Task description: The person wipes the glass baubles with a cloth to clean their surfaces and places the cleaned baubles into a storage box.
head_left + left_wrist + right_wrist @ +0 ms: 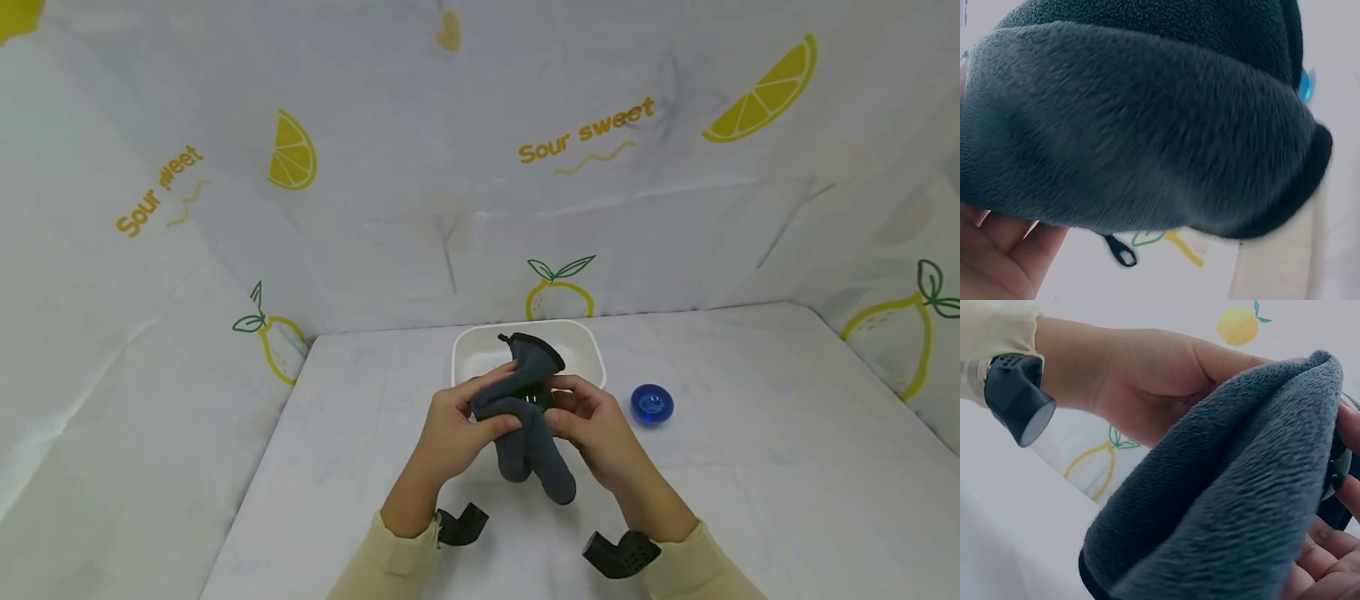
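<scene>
A dark blue-grey fleece cloth (pixel 542 450) with black edging and a small loop hangs in folds between both hands. My left hand (pixel 467 422) grips its left side, thumb in front and fingers behind. Within the folds a shiny dark green glass piece (pixel 534 397) shows, mostly covered by cloth. My right hand (pixel 588 421) pinches this piece at its right side, fingertips right at the cloth. In the right wrist view only a rounded edge of the green glass piece (pixel 1339 467) shows beside the fingers. The cloth (pixel 1135 137) fills most of the left wrist view.
Behind the hands stands a white plastic basin (pixel 467 354), partly covered by the cloth in the head view. A small round blue glass dish (pixel 652 404) sits on the table to the right. White lemon-print sheeting (pixel 420 250) rises at the table's back and sides.
</scene>
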A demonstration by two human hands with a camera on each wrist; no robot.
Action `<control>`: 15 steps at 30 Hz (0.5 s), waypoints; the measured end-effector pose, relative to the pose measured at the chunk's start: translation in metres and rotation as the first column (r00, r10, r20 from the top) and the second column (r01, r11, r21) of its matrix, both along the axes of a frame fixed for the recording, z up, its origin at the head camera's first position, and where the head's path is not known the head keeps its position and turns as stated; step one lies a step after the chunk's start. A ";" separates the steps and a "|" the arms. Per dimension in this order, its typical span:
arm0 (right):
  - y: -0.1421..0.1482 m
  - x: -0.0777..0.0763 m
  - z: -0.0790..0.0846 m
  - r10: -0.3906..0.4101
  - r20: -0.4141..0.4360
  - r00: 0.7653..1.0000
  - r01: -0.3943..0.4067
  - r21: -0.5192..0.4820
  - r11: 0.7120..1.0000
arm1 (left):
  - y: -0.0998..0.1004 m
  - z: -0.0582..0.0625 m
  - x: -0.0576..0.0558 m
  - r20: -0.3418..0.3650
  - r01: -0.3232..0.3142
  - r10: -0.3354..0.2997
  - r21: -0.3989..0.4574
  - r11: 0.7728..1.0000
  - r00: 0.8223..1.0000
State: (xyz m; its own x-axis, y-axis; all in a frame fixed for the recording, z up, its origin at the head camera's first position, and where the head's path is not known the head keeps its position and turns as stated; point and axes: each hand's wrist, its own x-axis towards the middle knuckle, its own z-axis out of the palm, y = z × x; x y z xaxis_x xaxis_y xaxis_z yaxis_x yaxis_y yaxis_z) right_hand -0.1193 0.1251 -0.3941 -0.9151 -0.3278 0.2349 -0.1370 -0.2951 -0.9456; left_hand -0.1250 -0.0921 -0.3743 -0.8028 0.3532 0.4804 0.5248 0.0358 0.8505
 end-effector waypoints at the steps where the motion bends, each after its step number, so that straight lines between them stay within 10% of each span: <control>1: 0.000 0.000 0.000 0.014 0.013 1.000 -0.014 -0.023 1.000 | 0.000 0.001 0.000 0.021 0.004 -0.004 0.007 1.000 1.000; 8: 0.000 -0.001 -0.001 0.077 0.033 0.996 -0.072 -0.148 0.986 | 0.006 0.002 0.004 0.154 -0.007 0.015 -0.058 0.998 0.988; 15: -0.001 0.001 -0.001 0.042 -0.037 0.998 -0.044 -0.050 0.998 | 0.010 -0.002 0.004 0.160 -0.038 0.060 -0.138 0.990 0.985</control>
State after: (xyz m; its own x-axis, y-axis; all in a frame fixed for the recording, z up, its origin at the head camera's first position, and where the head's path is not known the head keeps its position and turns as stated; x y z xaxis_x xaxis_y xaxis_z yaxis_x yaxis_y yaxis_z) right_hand -0.1186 0.1237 -0.3951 -0.8912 -0.3534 0.2844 -0.1563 -0.3493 -0.9239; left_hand -0.1211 -0.0818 -0.3763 -0.8845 0.3636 0.2923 0.3738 0.1772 0.9104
